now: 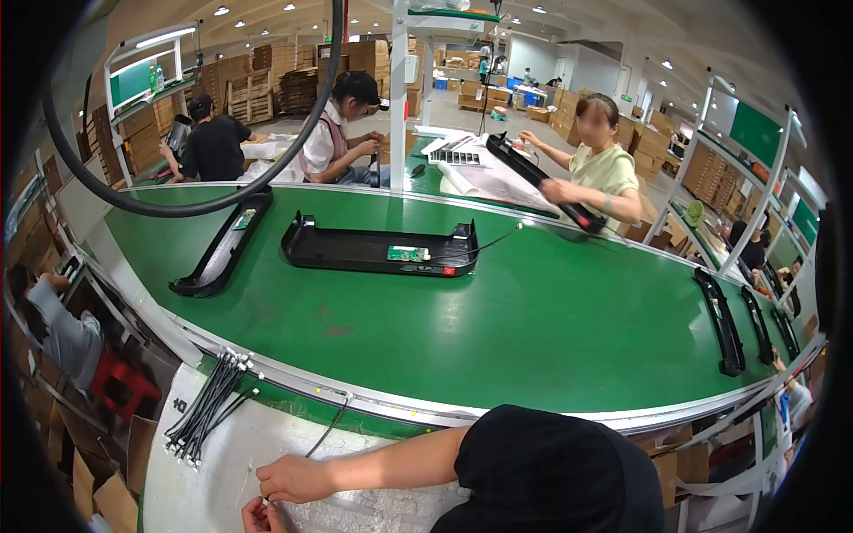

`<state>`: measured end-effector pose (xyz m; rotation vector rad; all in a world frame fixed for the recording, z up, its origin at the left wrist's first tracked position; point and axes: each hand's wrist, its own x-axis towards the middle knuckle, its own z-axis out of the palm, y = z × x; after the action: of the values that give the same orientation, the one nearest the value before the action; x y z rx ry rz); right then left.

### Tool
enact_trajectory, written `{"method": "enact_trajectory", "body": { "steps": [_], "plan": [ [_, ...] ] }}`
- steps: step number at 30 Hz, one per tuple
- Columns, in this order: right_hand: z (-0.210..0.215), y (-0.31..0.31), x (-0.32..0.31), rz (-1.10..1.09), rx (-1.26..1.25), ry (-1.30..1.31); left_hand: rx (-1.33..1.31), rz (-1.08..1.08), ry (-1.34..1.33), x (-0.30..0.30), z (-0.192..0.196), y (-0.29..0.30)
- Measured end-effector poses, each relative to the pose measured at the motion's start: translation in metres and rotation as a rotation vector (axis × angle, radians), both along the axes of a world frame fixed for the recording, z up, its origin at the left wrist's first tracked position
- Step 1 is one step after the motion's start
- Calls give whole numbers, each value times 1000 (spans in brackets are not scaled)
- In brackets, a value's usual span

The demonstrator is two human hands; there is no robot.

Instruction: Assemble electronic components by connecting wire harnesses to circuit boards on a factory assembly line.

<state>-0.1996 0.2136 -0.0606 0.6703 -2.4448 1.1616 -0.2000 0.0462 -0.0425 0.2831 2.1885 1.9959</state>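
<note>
My right hand reaches in from the right over the white foam-topped bench, fingers pinched. A thin black cable runs from the conveyor's near edge to behind this hand, which appears to grip its end. Just below, my left hand shows only in part at the lower edge, its fingers closed at the right fingertips. A tiny pale bit shows between the hands; what the left fingers hold is hidden. Beside them on the bench lies a bundle of black cables with white connectors.
The green conveyor carries a long black housing with a circuit board, another housing at left and several at right. Across it a co-worker handles a black housing. A thick black hose hangs at upper left.
</note>
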Motion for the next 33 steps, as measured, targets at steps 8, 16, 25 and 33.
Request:
{"method": "enact_trajectory", "body": {
  "steps": [8, 16, 25, 33],
  "plan": [
    [1, -3, 2, 2, -39, -36, -34, -4, 26, 2, 0, -3],
    [0, 0, 2, -18, -68, -67, -48, -5, -7, 2, 3, 0],
    [-6, -1, -2, 11, -15, -44, -17, -28, 75, -4, -8, -3],
    [-3, 1, -2, 30, -8, -38, -23, -22, 33, 3, 3, 0]
  ]
}}
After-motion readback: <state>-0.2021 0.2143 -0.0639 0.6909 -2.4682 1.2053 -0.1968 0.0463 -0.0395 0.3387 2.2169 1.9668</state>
